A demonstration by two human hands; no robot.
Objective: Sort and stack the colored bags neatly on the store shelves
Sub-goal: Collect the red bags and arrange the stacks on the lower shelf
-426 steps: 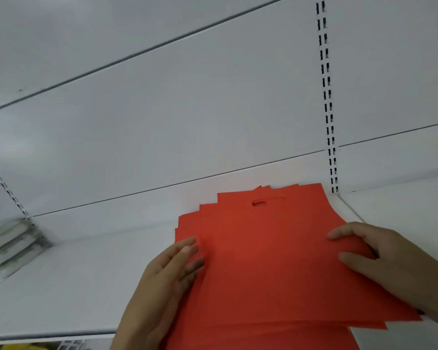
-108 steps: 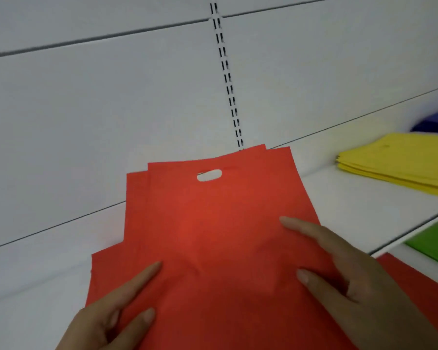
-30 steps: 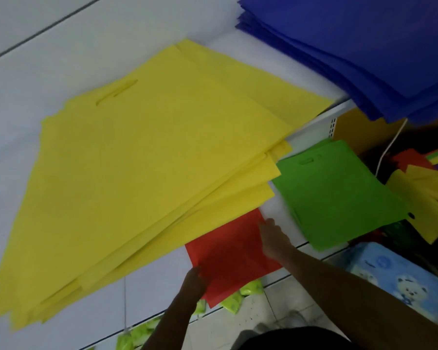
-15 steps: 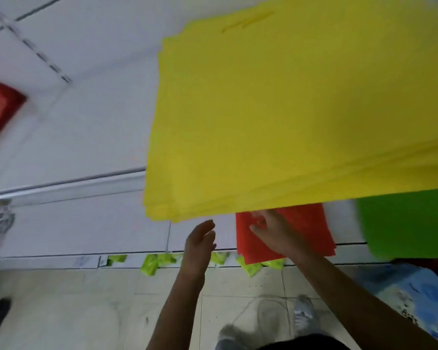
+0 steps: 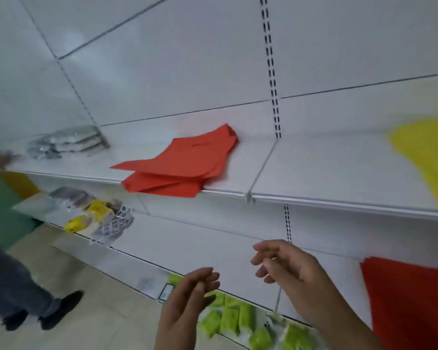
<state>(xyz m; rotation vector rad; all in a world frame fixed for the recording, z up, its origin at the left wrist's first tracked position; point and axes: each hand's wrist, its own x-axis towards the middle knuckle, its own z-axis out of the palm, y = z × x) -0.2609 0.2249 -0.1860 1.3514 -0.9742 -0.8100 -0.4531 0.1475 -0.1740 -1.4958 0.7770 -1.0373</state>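
Note:
A loose stack of red bags (image 5: 185, 165) lies fanned out on the white upper shelf (image 5: 314, 170), its corners hanging over the front edge. Another red bag (image 5: 412, 299) lies on the lower shelf at the right edge. A blurred pile of yellow bags (image 5: 430, 157) sits on the upper shelf at the far right. My left hand (image 5: 187, 296) and my right hand (image 5: 286, 266) hover in front of the lower shelf with relaxed fingers, holding nothing.
Grey packets (image 5: 68, 142) lie at the left of the upper shelf. Yellow and white packaged goods (image 5: 94, 218) sit on the lower shelf. Lime-green packets (image 5: 238, 322) lie at the bottom. A person in dark trousers (image 5: 13, 281) stands at the left on the tiled floor.
My view has swung up and left from the lower shelf to the upper one. My right hand has let go of the lower red bag; both hands now hang free.

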